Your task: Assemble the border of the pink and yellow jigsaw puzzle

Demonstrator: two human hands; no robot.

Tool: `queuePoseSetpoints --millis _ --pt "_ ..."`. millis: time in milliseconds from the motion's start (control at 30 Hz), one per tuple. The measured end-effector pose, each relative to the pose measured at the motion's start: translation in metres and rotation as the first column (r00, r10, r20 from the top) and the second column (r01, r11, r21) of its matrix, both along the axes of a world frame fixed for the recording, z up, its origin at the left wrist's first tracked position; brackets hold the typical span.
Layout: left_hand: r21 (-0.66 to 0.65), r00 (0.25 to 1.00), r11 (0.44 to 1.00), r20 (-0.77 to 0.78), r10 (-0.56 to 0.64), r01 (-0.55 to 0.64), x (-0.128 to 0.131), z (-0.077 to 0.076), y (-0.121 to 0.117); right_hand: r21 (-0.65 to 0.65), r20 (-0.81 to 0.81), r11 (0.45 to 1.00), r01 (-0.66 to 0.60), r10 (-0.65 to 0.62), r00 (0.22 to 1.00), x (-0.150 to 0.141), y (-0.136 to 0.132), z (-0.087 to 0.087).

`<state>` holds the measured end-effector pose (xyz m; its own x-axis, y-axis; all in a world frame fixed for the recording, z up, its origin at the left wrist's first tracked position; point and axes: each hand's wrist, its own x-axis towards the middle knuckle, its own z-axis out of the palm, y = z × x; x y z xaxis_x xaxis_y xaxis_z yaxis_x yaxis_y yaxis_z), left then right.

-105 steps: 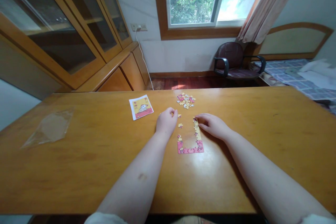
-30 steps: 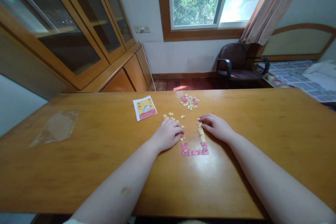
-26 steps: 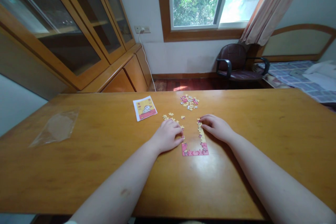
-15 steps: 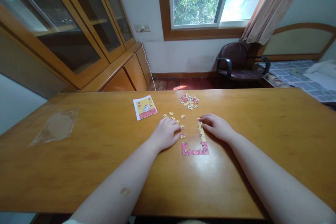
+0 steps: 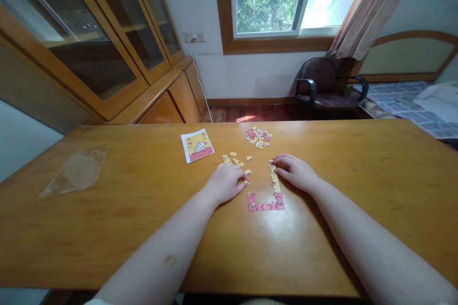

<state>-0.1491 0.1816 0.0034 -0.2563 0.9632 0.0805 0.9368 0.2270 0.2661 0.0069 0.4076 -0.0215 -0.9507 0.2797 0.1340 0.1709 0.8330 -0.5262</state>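
A partly joined jigsaw puzzle (image 5: 266, 207) lies on the table, with a pink bottom row and a yellow right side running upward. My left hand (image 5: 227, 182) is to its left, thumb and fingertips closed at a small puzzle piece (image 5: 248, 182), partly hidden by the fingers. Just above that is another loose piece (image 5: 248, 172). My right hand (image 5: 298, 171) rests by the top of the right side, fingers stretched out and touching the edge pieces (image 5: 271, 164). A yellow corner-like piece (image 5: 249, 158) lies between the hands.
Loose yellow pieces (image 5: 233, 154) lie beyond my left hand. A heap of mixed pieces (image 5: 258, 137) sits farther back. The picture card (image 5: 198, 146) lies left of it, and a clear plastic bag (image 5: 77, 171) is at the table's left. Beyond the table's far edge stands a chair (image 5: 318, 83).
The small piece at my left fingertips has moved slightly up and toward the left, nearer the piece above it. My right hand has stayed in place.
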Motion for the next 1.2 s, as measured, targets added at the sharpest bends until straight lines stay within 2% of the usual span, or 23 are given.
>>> queuePoseSetpoints --millis 233,533,833,1000,1200 --pt "-0.024 0.999 1.000 0.045 0.014 -0.013 0.0004 -0.0021 0.0012 0.008 0.008 1.000 0.001 -0.001 1.000 0.0006 -0.0006 0.0004" --pt "-0.039 0.998 0.997 -0.007 0.067 -0.067 -0.0014 0.0036 -0.0009 0.003 0.014 1.000 0.002 -0.002 1.000 0.0000 -0.0011 0.0020" --pt "-0.107 0.990 0.994 0.132 0.045 -0.031 -0.0068 0.0010 -0.0003 0.001 0.009 1.000 -0.005 0.005 1.000 -0.0003 -0.0007 0.0002" --pt "-0.057 0.984 0.998 0.179 0.001 0.009 -0.0058 0.0017 -0.0018 0.000 0.008 1.000 -0.006 0.006 1.000 -0.0003 -0.0008 0.0006" --pt "-0.018 0.975 0.999 0.220 -0.040 0.045 -0.0062 -0.0045 0.0010 0.005 0.001 1.000 0.001 -0.001 1.000 0.0001 -0.0013 0.0012"
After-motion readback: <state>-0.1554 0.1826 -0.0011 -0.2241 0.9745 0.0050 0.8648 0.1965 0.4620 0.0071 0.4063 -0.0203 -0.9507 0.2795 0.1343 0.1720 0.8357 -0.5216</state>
